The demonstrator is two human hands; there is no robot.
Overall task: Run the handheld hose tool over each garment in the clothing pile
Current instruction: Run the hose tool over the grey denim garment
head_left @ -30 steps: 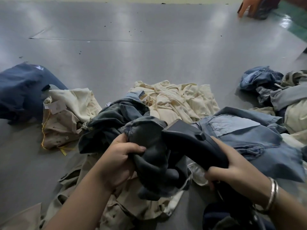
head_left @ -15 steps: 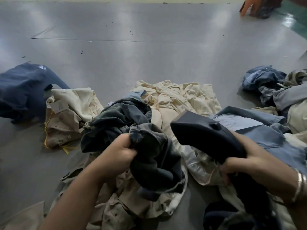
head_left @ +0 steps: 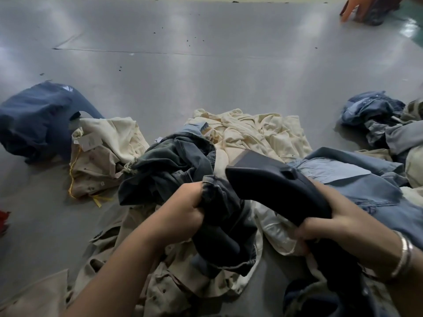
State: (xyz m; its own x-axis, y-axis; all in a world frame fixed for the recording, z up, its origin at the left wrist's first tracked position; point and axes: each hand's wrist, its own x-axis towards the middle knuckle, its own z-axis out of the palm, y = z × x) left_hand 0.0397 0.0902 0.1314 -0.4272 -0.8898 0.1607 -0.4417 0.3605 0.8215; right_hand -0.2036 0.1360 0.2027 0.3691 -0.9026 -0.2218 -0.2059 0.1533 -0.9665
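My left hand grips a bunched dark grey denim garment and holds it lifted above the clothing pile. My right hand is curled round the handle of a dark handheld hose tool. The tool's flat head points up and left, close beside the denim and just right of my left hand. Its hose runs down past my right wrist and out of sight. Under both hands lie a cream garment, a light blue denim shirt and beige clothes.
On the grey floor, a navy garment and a cream tagged garment lie at the left. More blue and grey clothes are heaped at the right edge. Another person's hand touches the floor at the far top right.
The tool's head drew away to the right of the dark denim, then came back left beside my left hand. My left hand kept its grip and raised the denim a little.
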